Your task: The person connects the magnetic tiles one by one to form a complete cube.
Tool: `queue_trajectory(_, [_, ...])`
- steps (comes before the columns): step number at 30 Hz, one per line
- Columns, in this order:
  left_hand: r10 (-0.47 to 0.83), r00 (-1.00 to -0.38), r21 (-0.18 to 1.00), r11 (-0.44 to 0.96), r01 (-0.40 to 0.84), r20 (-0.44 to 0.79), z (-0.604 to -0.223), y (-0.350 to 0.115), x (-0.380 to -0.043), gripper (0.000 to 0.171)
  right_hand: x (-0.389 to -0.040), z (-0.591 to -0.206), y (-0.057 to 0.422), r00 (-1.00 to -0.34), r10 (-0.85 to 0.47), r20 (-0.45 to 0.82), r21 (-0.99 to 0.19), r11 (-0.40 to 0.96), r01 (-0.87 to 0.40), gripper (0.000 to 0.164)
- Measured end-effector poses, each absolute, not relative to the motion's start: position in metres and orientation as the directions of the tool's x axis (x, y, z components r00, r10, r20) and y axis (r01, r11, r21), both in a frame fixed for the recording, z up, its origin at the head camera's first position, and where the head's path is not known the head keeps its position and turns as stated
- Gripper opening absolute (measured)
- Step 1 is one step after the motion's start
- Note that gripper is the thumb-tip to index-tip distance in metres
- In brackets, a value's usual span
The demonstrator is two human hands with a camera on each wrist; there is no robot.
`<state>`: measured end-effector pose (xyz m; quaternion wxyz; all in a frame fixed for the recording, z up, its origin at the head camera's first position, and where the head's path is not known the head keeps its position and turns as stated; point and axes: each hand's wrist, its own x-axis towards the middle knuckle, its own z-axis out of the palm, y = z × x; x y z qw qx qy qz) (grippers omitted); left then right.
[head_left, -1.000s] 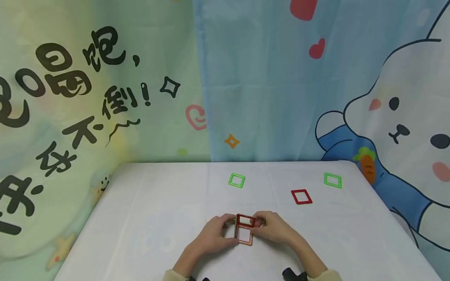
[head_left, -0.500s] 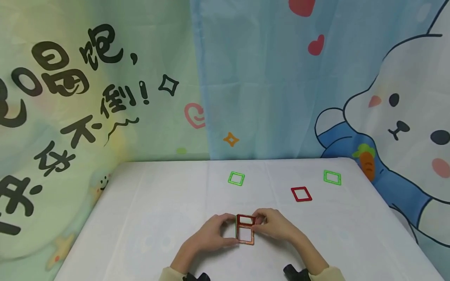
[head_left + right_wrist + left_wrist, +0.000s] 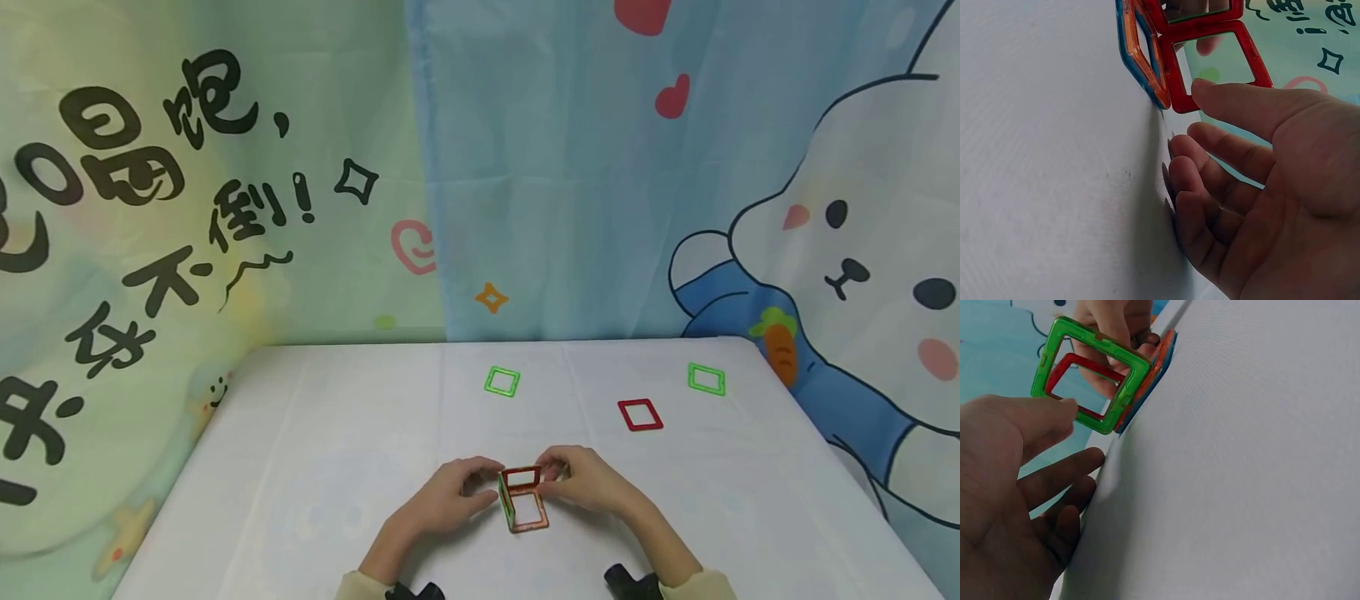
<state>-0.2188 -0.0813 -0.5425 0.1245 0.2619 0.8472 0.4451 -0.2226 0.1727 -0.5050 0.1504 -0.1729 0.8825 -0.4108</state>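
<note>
Between the hands stands a small construction of square-framed magnetic tiles. An orange and blue tile (image 3: 529, 527) lies flat on the table; a green tile (image 3: 1044, 370) stands along its left side, and a red tile (image 3: 1251, 53) stands at its back. My left hand (image 3: 441, 500) is beside the green tile, its thumb overlapping a corner in the left wrist view and its other fingers loosely bent below. On the right, my right hand (image 3: 590, 481) touches the red tile with the thumb tip; its remaining fingers curl loosely beside the tile, around nothing.
Farther back on the white table (image 3: 337, 433) lie a green square tile (image 3: 513, 384), a red one (image 3: 656, 414) and another green one (image 3: 707, 389). A printed curtain (image 3: 555, 208) hangs behind the table. Black wrist devices show at both sleeves.
My left thumb and fingers have drawn back left from the tiles. The tile construction has turned slightly, its near end swinging right and showing the green side. My right hand has barely moved.
</note>
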Motion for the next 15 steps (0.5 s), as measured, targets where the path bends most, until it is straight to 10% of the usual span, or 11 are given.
queue_trajectory(15, [0.581,-0.813,0.876,0.380,0.296,0.023,-0.5367,-0.0803,-0.2167,0.025,-0.2242,-0.5039,0.1768,-0.878,-0.461,-0.130,-0.787,0.587,-0.192,0.028])
